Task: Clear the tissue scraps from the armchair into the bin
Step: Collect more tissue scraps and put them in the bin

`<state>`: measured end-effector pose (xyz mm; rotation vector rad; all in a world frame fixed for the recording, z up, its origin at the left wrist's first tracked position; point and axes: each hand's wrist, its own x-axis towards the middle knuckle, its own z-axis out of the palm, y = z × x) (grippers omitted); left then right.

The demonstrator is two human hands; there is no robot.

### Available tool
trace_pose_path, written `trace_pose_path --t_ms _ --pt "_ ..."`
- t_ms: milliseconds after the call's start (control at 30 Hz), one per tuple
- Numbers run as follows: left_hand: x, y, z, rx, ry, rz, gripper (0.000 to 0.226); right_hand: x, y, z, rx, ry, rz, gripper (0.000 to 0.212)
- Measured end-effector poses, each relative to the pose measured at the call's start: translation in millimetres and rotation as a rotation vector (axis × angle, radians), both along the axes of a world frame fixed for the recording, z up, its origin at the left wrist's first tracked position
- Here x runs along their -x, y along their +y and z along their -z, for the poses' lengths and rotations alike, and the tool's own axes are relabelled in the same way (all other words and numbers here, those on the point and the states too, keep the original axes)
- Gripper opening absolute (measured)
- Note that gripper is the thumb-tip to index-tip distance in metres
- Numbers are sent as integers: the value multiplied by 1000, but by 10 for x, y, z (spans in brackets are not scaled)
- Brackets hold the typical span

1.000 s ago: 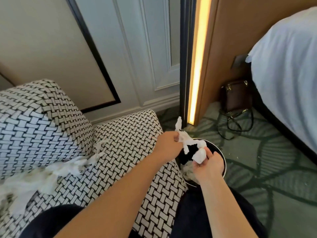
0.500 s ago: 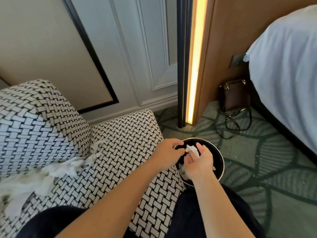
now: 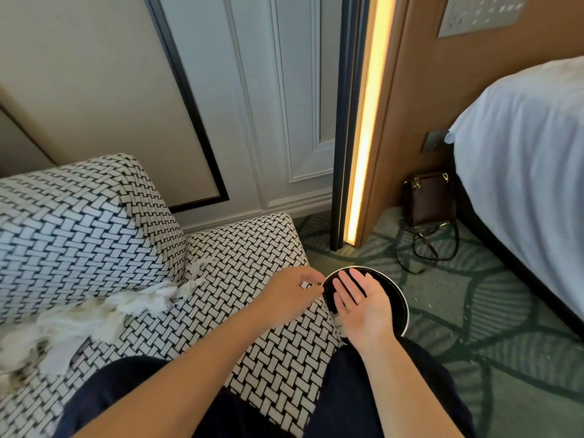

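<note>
Now emptied, left hand, right hand fingers released; tissue scraps well apart.

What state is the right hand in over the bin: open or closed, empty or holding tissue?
Open and empty. The right hand shows its palm with straight fingers above the bin; no tissue lies in it.

Premises: bedroom, hotel-style fit-out.
Right: bed with white linen against tan wooden wall panel bearing grey metal switch plate.
Far: cream moulded wall panelling; lit vertical strip lamp.
Floor: green leaf-patterned carpet.
Near left: black-and-white woven-pattern armchair.
</note>
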<state>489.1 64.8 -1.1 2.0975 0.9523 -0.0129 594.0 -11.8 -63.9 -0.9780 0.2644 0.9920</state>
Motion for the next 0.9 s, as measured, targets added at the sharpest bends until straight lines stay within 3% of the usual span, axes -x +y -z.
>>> trace_pose_path --t_ms 167,400,667,900 --pt "359 -10 -267 -40 -49 6 27 155 -53 -220 287 -633 -156 14" --pt "1101 -56 -604 -112 -210 -39 25 570 -70 -825 130 -1050 -356 13" --pt "2329 -41 -707 -92 -416 -367 18 1537 113 -1335 -98 -1156 -635 16" --pt "3377 -172 -297 -99 -415 -707 20 2430 190 -1246 -239 -1152 -815 20"
